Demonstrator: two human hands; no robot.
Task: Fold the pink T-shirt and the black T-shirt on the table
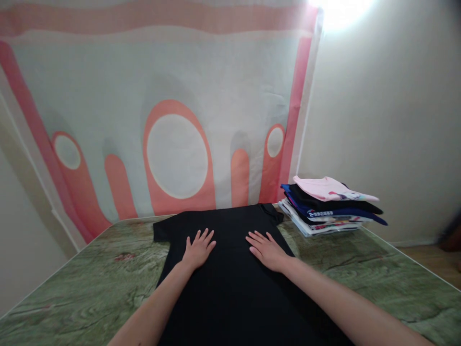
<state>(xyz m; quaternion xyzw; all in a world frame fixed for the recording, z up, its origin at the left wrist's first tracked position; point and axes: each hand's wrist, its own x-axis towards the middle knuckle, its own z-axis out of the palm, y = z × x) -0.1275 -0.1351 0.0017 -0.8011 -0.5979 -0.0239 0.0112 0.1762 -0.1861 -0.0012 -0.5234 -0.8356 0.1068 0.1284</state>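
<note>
A black T-shirt (230, 288) lies spread out on the table, its sleeves toward the far edge and its lower part running out of view at the bottom. The left sleeve lies flat, while the right sleeve looks bunched at its end. My left hand (198, 250) rests palm down on the shirt's upper left part, fingers spread. On the upper right part lies my right hand (267, 251), also flat with its fingers apart. Neither hand grips the cloth.
A stack of folded shirts (327, 206), a pink one on top, stands at the table's far right. The table (90, 278) has a green wood-grain surface. Behind it hangs a pink and white patterned sheet (223, 96), with a plain wall (382, 120) to the right.
</note>
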